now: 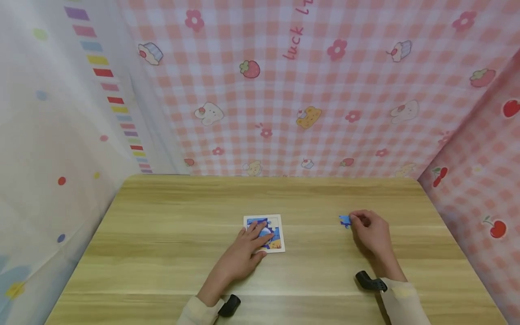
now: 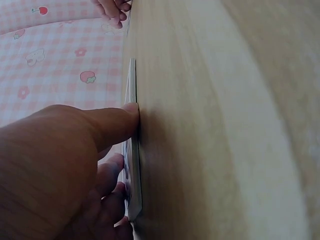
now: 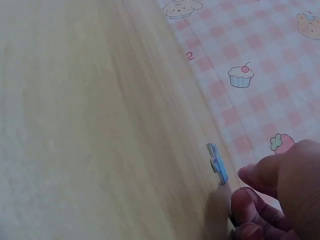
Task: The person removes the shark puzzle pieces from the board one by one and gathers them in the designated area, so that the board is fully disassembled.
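Note:
A square white-framed jigsaw puzzle point(image 1: 282, 246) lies on the table, its picture blue with some orange and a pale gap at the upper right. My left hand point(image 1: 243, 253) rests over its left part, fingers spread across the picture. In the left wrist view the thumb point(image 2: 117, 121) touches the frame's edge. Farther right, my right hand point(image 1: 373, 234) has bent thumb and fingers at a blue puzzle piece point(image 1: 345, 220). In the right wrist view this piece point(image 3: 218, 164) sits just beyond the fingertips; whether they pinch it is unclear.
The wooden table point(image 1: 162, 257) is bounded by a pink checked curtain point(image 1: 260, 90) at the back and right. A white dotted curtain point(image 1: 61, 135) hangs on the left. Each wrist carries a black camera mount, one on the left point(image 1: 229, 306) and one on the right point(image 1: 370, 281).

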{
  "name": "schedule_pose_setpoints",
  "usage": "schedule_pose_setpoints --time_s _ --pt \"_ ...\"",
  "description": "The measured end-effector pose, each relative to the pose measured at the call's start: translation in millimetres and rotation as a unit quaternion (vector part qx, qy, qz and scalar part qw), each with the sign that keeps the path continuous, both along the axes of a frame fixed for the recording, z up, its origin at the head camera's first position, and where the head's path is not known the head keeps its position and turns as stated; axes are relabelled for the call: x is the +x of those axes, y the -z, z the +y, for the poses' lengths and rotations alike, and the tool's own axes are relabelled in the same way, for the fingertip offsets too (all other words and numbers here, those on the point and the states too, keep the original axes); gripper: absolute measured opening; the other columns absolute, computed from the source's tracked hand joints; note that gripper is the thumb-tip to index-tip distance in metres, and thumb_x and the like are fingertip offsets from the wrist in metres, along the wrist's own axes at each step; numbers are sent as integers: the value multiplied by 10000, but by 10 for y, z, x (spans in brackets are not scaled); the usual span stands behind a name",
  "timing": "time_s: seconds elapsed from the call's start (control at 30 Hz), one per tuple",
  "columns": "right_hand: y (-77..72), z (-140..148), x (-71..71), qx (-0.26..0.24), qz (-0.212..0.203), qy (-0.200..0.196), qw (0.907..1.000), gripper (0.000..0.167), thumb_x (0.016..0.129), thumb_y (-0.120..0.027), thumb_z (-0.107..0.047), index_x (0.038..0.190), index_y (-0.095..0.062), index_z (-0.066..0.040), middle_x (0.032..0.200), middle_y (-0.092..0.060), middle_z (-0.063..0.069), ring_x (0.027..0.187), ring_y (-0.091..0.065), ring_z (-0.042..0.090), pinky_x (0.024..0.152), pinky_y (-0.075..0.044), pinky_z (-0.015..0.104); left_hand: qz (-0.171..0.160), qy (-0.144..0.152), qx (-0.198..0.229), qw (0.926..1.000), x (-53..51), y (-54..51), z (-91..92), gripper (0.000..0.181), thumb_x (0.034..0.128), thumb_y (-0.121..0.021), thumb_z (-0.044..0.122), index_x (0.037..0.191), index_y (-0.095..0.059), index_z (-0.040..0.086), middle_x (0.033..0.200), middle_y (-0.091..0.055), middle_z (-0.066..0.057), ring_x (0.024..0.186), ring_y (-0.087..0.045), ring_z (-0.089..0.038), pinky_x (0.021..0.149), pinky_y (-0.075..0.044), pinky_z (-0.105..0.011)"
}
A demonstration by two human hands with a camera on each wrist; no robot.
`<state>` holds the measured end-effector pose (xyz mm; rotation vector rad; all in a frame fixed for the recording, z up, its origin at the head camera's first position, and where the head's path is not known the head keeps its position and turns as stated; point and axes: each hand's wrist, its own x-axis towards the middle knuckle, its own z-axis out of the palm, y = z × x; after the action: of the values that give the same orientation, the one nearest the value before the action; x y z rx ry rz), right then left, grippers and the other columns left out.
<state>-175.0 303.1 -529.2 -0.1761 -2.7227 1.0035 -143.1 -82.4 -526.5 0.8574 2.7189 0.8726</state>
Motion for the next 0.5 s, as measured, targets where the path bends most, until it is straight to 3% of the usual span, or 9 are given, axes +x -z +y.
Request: schedule_pose_setpoints --time_s 0.17,0.5 --pt "-39 -7 8 -107 -58 -42 9999 237 1010 -651 -277 1081 -753 -75 950 -731 127 832 -612 170 703 -481 246 53 -34 -53 10000 5 -20 5 503 1037 -599 198 1528 -502 146 1691 -291 -121 1577 -208 -404 1283 -159 -615" --pt "-71 -196 -3 -397 160 -267 9987 160 976 -687 -182 1060 -755 -64 996 -737 128 852 -654 137 710 -514 146 372 -105 -89 9992 5 -50 19 480 1000 -658 193 1464 -576 106 1647 -374 -152 1550 -282 -417 1277 -215 -585"
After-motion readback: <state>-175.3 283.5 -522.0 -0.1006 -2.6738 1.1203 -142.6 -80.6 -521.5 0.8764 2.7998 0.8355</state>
